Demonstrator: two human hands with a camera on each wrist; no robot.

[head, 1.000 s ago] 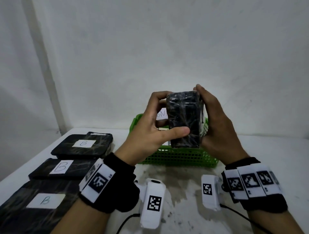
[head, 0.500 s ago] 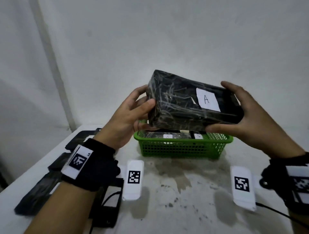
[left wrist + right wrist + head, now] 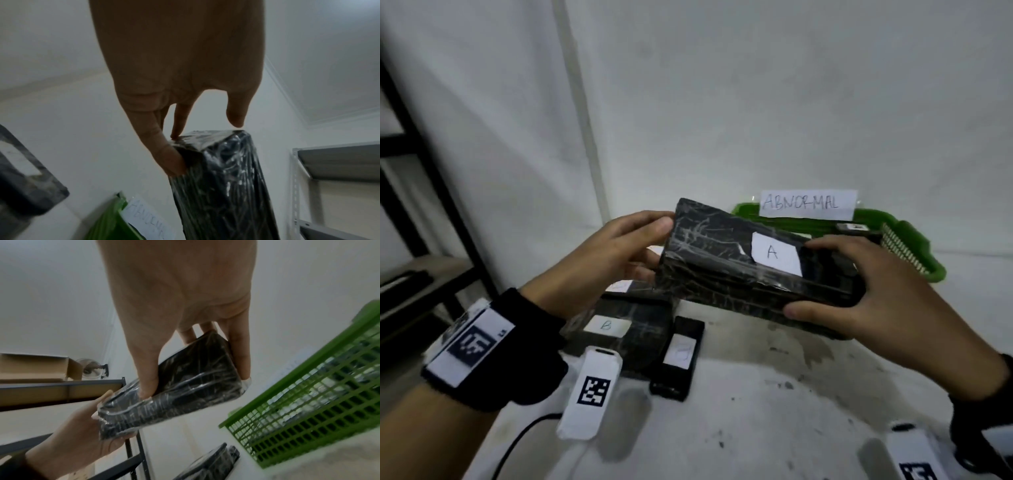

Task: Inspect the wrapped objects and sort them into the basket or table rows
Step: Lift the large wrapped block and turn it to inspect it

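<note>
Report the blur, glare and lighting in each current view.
Head view: dim, flat light; the A-labelled package is fairly sharp, the B-labelled package below is soft. Left wrist view: glare on the plastic wrap, green basket smeared. Right wrist view: motion blur across the basket mesh; the right hand looms large, wide-angle.

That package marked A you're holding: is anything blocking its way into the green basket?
Nothing visible does. The package marked A is held in the air by the left hand and right hand, and the green basket behind it is open on top.
</note>
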